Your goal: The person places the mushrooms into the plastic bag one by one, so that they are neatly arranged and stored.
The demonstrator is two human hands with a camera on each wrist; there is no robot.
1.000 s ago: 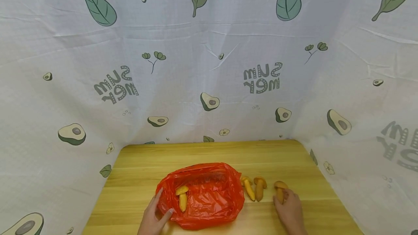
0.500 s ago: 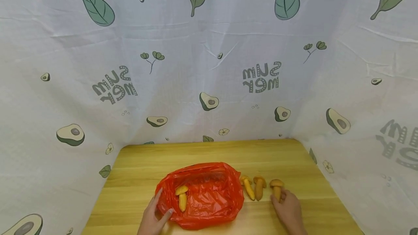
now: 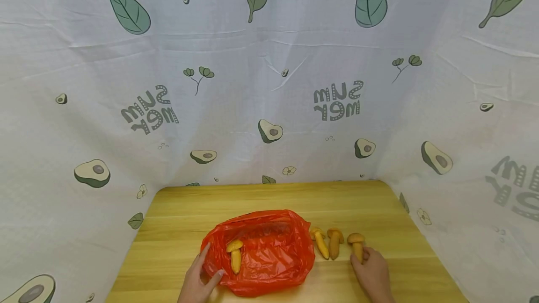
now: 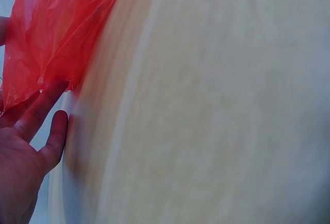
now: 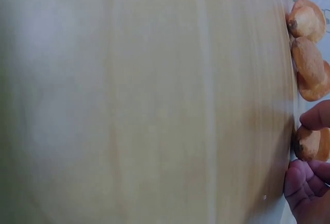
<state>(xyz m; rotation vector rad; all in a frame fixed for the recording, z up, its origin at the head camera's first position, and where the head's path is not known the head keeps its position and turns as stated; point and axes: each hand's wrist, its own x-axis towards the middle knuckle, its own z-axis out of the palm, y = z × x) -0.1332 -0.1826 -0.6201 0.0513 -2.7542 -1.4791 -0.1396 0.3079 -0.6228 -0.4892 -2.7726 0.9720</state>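
Note:
A red plastic bag [image 3: 271, 268] lies with its mouth spread wide, and one yellow mushroom [image 3: 236, 260] is inside at its left. My left hand [image 3: 198, 275] touches the bag's left side with fairly straight, spread fingers; the left wrist view shows fingers [image 4: 44, 103] against the red plastic. To the right, my right hand [image 3: 372, 270] pinches the stem of a tan mushroom [image 3: 356, 238] between thumb and fingers, its cap pointing away from me. The right wrist view shows that stem end [image 5: 308, 142] between the fingertips. Part of the stem is hidden by the hand.
Between the bag and my right hand lie a yellow mushroom [image 3: 321, 244] and a brown mushroom [image 3: 334, 244], side by side. All rest on a wood-grain table [image 3: 269, 195]. A white cloth [image 3: 236, 106] printed with avocados and leaves hangs behind and at both sides.
The right hand has shifted the tan mushroom slightly left, closer to the two lying mushrooms, and its cap stands more upright in view. The left hand and the bag stay in place.

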